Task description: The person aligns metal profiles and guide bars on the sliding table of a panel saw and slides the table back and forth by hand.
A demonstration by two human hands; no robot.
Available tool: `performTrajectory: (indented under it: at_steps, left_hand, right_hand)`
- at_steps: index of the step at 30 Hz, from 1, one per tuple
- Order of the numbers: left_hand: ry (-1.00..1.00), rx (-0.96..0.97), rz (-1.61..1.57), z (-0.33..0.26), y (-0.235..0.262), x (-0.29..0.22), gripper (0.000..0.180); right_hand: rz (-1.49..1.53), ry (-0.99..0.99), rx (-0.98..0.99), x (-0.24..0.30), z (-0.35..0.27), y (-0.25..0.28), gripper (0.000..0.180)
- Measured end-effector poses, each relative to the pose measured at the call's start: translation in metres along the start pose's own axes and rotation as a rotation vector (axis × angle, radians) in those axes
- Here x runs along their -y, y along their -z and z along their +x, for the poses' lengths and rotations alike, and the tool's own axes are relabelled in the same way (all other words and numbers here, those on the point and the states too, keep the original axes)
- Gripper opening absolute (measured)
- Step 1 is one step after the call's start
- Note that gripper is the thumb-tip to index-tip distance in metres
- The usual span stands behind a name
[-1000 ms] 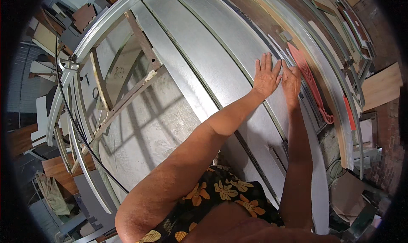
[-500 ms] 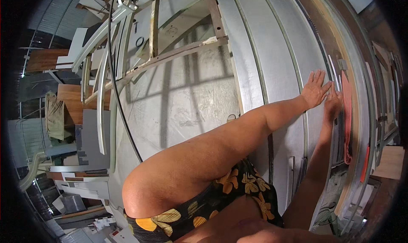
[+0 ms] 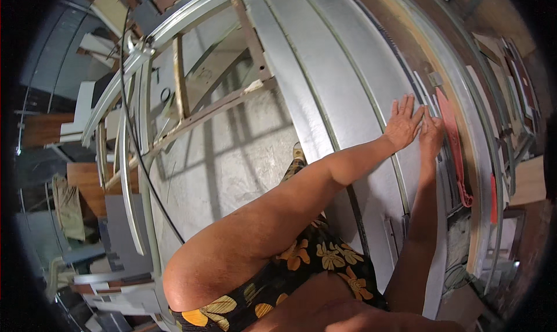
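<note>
A long grey metal panel (image 3: pixel 342 82) with raised seams runs across the middle of the head view. My left hand (image 3: pixel 403 123) lies flat on it with the fingers spread. My right hand (image 3: pixel 432 136) rests flat right beside it, fingertips close to the left hand's. Neither hand holds anything. Just right of my right hand a red strip (image 3: pixel 454 146) lies along the panel's edge. My two bare forearms reach up from the lower edge over a dark garment with yellow flowers (image 3: pixel 313 262).
A wooden frame (image 3: pixel 191 100) leans over the concrete floor (image 3: pixel 232 163) on the left. A black cable (image 3: pixel 136 152) hangs past curved white rails (image 3: pixel 125 175). Boards and stacked panels (image 3: pixel 87 187) crowd the left side. More wood and metal strips (image 3: pixel 493 100) line the right.
The view has swung between frames. Both hands stay flat on the metal panel, side by side, and have shifted little along it.
</note>
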State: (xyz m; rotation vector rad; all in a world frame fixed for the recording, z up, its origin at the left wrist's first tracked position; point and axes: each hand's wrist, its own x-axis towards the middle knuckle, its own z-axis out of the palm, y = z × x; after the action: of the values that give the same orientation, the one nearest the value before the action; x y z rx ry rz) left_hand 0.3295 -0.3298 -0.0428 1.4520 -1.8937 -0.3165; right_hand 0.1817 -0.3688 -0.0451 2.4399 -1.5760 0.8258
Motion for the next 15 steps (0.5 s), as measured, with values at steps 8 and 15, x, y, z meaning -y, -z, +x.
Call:
performTrajectory:
  at_steps: [8, 15]
  left_hand:
    - [-0.013, -0.162, -0.213, 0.038, 0.045, 0.062, 0.058]
    - [0.188, -0.423, 0.104, 0.147, 0.102, 0.243, 0.052]
  right_hand:
    - [0.084, -0.140, 0.004, 0.004, -0.009, 0.000, 0.041]
    - [0.020, -0.046, -0.088, 0.033, 0.030, -0.016, 0.041]
